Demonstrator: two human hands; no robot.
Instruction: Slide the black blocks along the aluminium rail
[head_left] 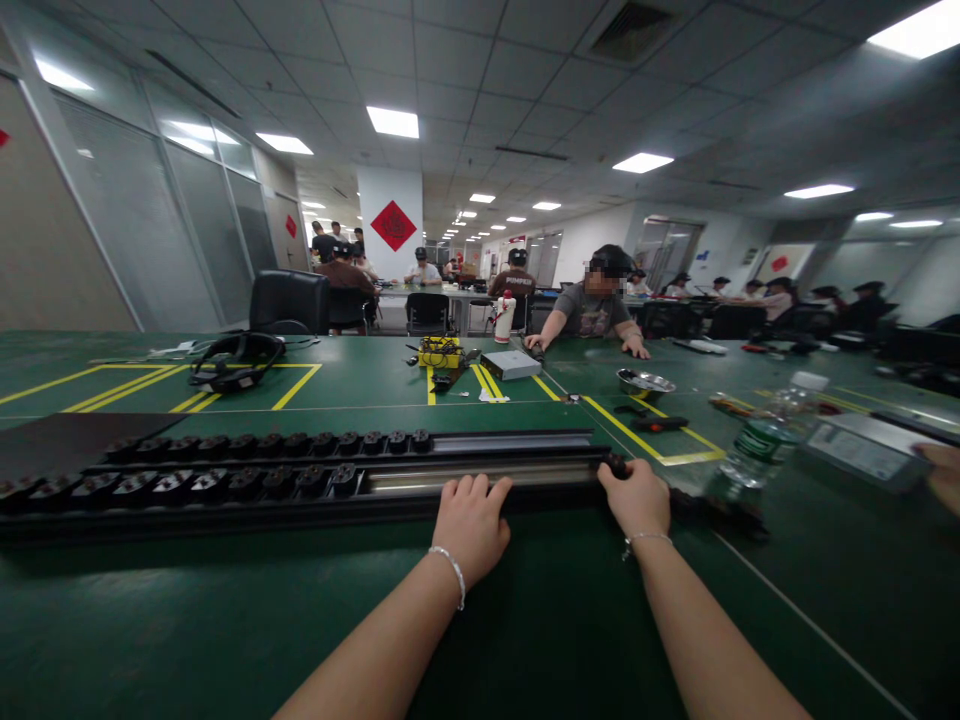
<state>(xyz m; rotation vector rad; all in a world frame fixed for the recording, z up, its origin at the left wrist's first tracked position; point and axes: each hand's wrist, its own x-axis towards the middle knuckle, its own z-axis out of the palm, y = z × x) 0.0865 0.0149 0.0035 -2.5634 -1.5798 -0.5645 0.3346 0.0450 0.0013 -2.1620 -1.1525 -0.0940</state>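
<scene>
A long black rail (555, 492) with a metallic channel lies on the green table. Several black socket-like modules (245, 483) sit in a row along its left part. My left hand (471, 525) grips the rail's near edge, fingers curled over the channel and thumb at the front. At the rail's right end, my right hand (637, 497) is closed on a small round black piece (618, 465), partly hidden by the fingers. Right behind runs a second black rail (517, 439), carrying a similar row of modules on its left part.
A water bottle (765, 435) stands right of my right hand, near a grey metal box (862, 450). Farther back are a metal bowl (645, 381), an orange-black tool (660, 424), a yellow box (440, 351) and a black headset (236, 362). A person (592, 305) sits opposite.
</scene>
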